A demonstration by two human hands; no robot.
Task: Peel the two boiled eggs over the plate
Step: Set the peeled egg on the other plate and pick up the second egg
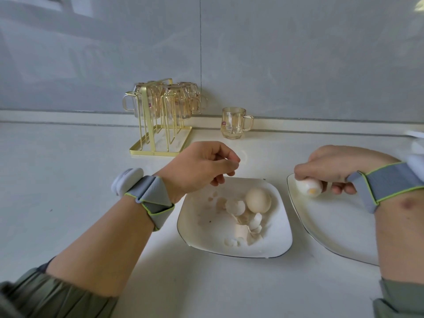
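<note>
Head view shows a square white plate (234, 246) on a pale counter (68, 180), and everything else here is placed from that plate. In its far half lies an egg (258, 199) with its shell whole, touching a heap of broken shell pieces (243, 221) spread toward the plate's middle and near edge. The left hand (202, 166) hovers over the plate's far-left corner, its fingers curled and its thumb and forefinger tips drawn together; whether a fleck of shell sits between them is too small to tell. Right of the plate, over a second plate (330, 228), the right hand (332, 166) has its fingers wrapped over a peeled egg (309, 188), with a spot of yolk showing through the white. That bare egg is likely soft, wet and slippery, so it wants a light cradling hold around its middle, not a squeeze. The unpeeled egg is light and rigid but brittle; I would take it across its widest part and start peeling at the blunt end. Behind the plate, well apart, stand a gold rack (160, 125) of upturned glass mugs and one loose glass mug (235, 122). Nothing lies between the left hand and the whole egg but the shell litter.
</note>
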